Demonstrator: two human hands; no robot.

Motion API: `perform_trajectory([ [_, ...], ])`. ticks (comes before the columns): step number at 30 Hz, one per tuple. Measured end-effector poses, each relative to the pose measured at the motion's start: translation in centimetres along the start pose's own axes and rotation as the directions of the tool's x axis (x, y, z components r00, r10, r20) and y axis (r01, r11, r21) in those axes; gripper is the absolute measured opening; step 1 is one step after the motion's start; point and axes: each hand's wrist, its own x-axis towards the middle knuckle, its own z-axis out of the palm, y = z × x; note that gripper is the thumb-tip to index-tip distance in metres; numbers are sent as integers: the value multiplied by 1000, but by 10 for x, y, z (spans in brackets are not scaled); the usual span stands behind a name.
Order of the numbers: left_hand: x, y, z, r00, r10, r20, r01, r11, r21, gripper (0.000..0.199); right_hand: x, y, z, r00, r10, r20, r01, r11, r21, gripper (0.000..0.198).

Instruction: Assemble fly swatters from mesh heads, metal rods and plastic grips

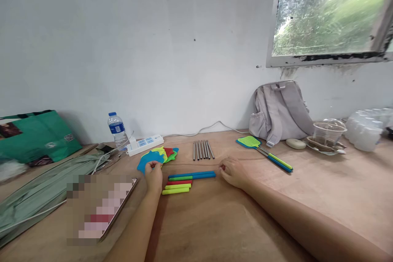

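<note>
My left hand (pixel 154 175) pinches the edge of a blue fly swatter head (pixel 150 159), which lies at the near side of a fanned pile. In that pile, yellow, red and green swatter heads (pixel 171 153) overlap behind it. Curled loosely on the table, my right hand (pixel 235 172) sits just right of the blue handles (pixel 204 175), with nothing visible in its fingers. Between my hands lie a green handle (pixel 181 178), a red handle (pixel 179 182) and yellow handles (pixel 176 190). Several metal rods (pixel 203 150) are lined up farther back.
Two assembled fly swatters (pixel 267 153) lie right of my right hand. Along the wall are a grey backpack (pixel 281 110), a power strip (pixel 145 145) and a water bottle (pixel 116 129). A phone (pixel 118 208) lies left of my left forearm; plastic cups (pixel 365 129) stand far right.
</note>
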Motion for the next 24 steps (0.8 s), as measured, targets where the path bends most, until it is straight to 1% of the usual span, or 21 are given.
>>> perform_trajectory([
  [2,-5,4,0,998,22,64,-25,998,54,8,8,10,7,995,101,1,-101,994,43,12],
  [4,-10,10,1,989,59,138,-74,992,106,8,18,19,17,988,154,5,-154,987,54,17],
  [6,-18,19,0,968,105,227,-139,981,137,9,29,26,28,982,187,4,-187,981,55,18],
  [7,-23,24,0,947,138,291,-187,971,150,10,34,28,32,979,203,5,-203,978,56,17],
  [8,-28,30,0,914,175,365,-249,954,166,11,39,30,36,976,216,9,-216,975,58,17],
  [9,-34,35,1,866,216,452,-327,927,184,12,44,31,39,974,227,13,-228,972,61,16],
  [10,-40,40,1,778,272,567,-466,854,230,11,47,32,41,971,238,17,-238,969,64,16],
  [11,-47,45,2,691,299,658,-584,767,264,12,51,32,43,968,248,20,-249,966,69,15],
  [12,-54,48,3,615,306,727,-667,694,272,13,53,33,44,965,261,22,-262,962,74,14],
  [13,-60,51,4,553,300,777,-723,637,269,14,55,33,45,961,275,22,-276,958,81,13],
  [14,-66,52,6,506,288,813,-755,603,256,17,56,33,46,957,290,23,-291,952,90,12],
  [17,-82,52,10,410,247,878,-791,575,208,24,57,36,48,936,351,17,-350,929,124,10],
  [19,-88,50,12,367,217,904,-802,566,190,25,56,38,48,913,408,-8,-403,903,150,10],
  [21,-93,49,14,335,186,923,-813,552,184,23,55,42,45,876,479,-56,-462,867,188,12],
  [24,-95,49,16,313,166,935,-826,534,181,19,54,50,37,799,587,-130,-535,793,291,21],
])
